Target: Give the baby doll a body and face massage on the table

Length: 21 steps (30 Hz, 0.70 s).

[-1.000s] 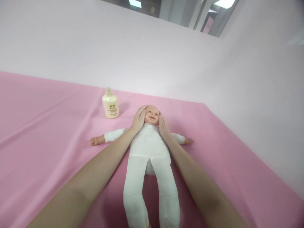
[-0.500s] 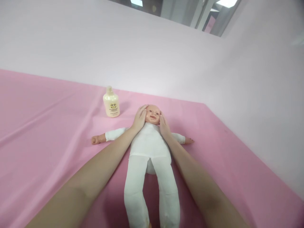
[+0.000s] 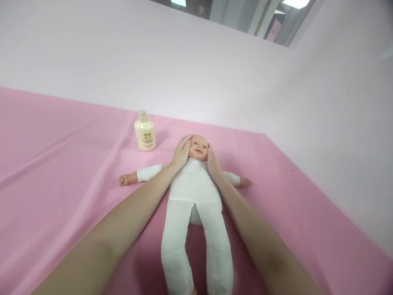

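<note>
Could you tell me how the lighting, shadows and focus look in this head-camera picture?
Head view: soft, even light; the cream bottle casts a faint shadow to its right; the doll is fairly sharp; wide-angle stretch enlarges the forearms near the lower edge.

A doll in white lies face up on a pink sheet, arms spread. The left hand and right hand cup either side of its head. A cream bottle stands upright near its head
</note>
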Available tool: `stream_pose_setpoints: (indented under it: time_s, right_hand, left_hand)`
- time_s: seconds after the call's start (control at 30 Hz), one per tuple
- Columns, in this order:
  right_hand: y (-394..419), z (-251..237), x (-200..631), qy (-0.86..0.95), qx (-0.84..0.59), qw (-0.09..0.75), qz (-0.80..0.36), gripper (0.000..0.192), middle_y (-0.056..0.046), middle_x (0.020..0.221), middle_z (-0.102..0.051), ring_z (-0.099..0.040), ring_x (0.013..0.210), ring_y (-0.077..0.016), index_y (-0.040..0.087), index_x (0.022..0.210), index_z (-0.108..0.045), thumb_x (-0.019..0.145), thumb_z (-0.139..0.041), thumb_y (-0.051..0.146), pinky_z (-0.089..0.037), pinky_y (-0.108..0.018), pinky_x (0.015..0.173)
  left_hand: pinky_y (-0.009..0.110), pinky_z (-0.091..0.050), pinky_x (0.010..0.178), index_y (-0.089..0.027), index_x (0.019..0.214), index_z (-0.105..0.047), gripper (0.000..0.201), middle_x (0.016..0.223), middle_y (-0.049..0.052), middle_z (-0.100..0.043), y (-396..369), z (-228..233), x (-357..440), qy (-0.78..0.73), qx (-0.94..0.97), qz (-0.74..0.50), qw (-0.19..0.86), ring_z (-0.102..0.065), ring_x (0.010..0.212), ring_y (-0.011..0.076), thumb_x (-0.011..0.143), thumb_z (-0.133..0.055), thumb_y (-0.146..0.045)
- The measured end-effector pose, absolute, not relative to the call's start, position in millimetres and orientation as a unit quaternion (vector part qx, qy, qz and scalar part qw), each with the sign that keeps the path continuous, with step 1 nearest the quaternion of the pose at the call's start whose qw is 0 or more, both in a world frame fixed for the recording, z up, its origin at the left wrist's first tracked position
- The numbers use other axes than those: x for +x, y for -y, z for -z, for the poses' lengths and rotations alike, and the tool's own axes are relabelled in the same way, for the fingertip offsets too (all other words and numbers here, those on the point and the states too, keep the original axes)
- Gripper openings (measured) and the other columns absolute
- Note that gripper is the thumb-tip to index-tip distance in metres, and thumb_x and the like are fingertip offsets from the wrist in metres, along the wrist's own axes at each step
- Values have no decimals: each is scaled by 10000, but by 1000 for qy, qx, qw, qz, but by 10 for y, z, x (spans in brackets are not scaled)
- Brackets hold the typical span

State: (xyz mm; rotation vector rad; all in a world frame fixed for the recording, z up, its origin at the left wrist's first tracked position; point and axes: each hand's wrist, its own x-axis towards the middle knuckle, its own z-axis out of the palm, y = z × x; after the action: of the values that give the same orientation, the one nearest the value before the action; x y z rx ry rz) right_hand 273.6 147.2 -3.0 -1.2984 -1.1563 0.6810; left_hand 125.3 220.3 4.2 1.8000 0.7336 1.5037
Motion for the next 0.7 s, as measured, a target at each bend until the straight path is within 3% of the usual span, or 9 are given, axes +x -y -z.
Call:
stream_pose_setpoints:
  time_s: [0.7]
  right_hand:
    - [-1461,-10,2681,487,-559,602,-297,611,14,1525,-390,-341,1425,-178,295,1437,-393,905,-391,596,-277,-440,1195]
  left_hand:
    - [383,-308,1180,-185,1246,-568,396,1348,88,-556,-2145,-124,1246,-298,677,-574,350,-474,1302,178,968,-346,-358]
